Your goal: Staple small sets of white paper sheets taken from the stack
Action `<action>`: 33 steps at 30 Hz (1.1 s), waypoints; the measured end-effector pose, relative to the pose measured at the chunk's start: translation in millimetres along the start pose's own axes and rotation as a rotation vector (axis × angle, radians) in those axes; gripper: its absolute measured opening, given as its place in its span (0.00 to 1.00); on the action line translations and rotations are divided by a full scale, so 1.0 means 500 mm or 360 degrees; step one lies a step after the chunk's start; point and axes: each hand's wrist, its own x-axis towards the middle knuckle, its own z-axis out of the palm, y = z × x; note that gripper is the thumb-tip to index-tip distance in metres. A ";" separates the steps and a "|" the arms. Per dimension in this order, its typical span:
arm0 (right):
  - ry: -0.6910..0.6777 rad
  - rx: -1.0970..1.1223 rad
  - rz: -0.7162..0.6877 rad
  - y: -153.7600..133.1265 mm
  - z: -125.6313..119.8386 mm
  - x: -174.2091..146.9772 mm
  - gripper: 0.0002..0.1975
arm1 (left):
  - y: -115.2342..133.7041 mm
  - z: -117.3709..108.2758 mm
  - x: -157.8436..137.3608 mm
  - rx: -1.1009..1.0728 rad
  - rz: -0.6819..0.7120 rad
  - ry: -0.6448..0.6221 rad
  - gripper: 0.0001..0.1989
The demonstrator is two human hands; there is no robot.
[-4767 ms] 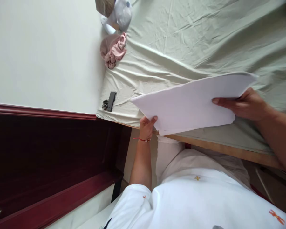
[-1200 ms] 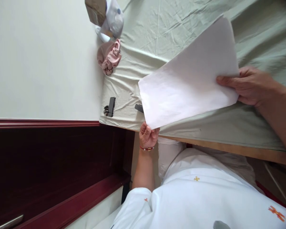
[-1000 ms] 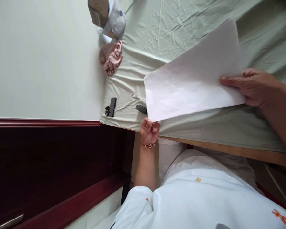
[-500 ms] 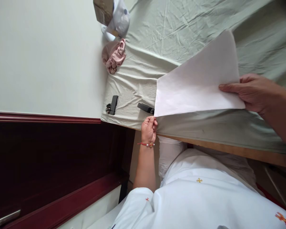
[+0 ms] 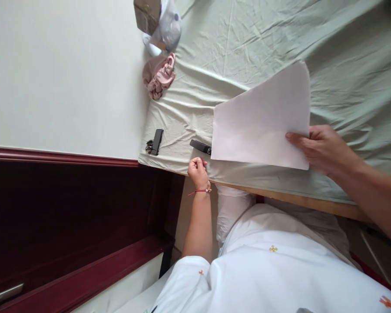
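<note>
My right hand [image 5: 322,148] grips the right edge of white paper [image 5: 260,121], thumb on top. The paper's far right corner is lifted off the green cloth, and how many sheets there are I cannot tell. My left hand [image 5: 198,169], with a red string bracelet at the wrist, is at the table's front edge. Its fingers are curled closed just left of the paper's near corner, apart from it, and I see nothing in them. Right above the left hand lies a black stapler [image 5: 200,146], its right end touching or just under the paper's left edge.
A black block-shaped object [image 5: 157,141] with small dark pieces beside it lies at the left end of the cloth [image 5: 234,48]. Behind it are a crumpled pink cloth [image 5: 163,76], a clear plastic bag [image 5: 171,28] and a brown box [image 5: 147,15]. A white wall borders the left.
My left hand has let go of the paper's near left corner and shifted slightly left. My right hand has moved left and nearer to me, bringing the paper's right side lower.
</note>
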 end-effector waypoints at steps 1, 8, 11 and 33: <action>0.0035 -0.0025 -0.0013 0.004 -0.001 0.001 0.09 | -0.006 0.005 0.001 0.0057 0.0038 0.0032 0.10; 0.0090 0.0011 -0.0004 -0.004 0.008 -0.006 0.11 | -0.013 0.015 -0.027 0.0282 0.0547 -0.0041 0.12; 0.0140 0.0071 0.0062 -0.022 0.020 -0.013 0.15 | -0.008 0.015 -0.031 0.0245 0.0481 -0.0033 0.15; 0.0145 -0.0319 -0.0059 0.011 0.030 -0.034 0.18 | -0.013 0.015 -0.033 0.0428 0.0572 -0.0085 0.15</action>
